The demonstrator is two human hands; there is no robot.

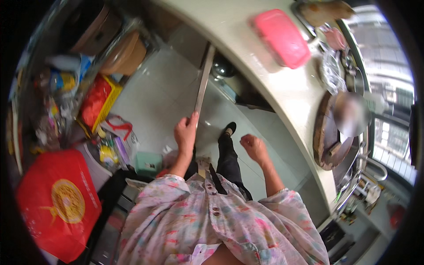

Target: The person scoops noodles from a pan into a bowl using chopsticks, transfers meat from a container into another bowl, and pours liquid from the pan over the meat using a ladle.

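Observation:
My left hand (pixel 186 132) grips the near end of an open cabinet door (pixel 204 78), whose narrow top edge runs away from me towards the counter; the thumb lies along that edge. Inside the cabinet, just right of the door's far end, a dark shiny round pot or bowl (pixel 222 68) shows. My right hand (pixel 254 148) hangs in the air in front of the lower cabinets, its fingers curled, with nothing visible in it. Below the hands are black trouser legs and a black shoe (pixel 231 127) on the tiled floor.
The pale countertop (pixel 291 109) curves along the right, bearing a pink plastic container (pixel 281 38) and a round wooden chopping board (pixel 323 132) with a knife on it. At left stand a yellow basket (pixel 111 99) with red bags, a large red bag (pixel 63 205) and a green box (pixel 148 163).

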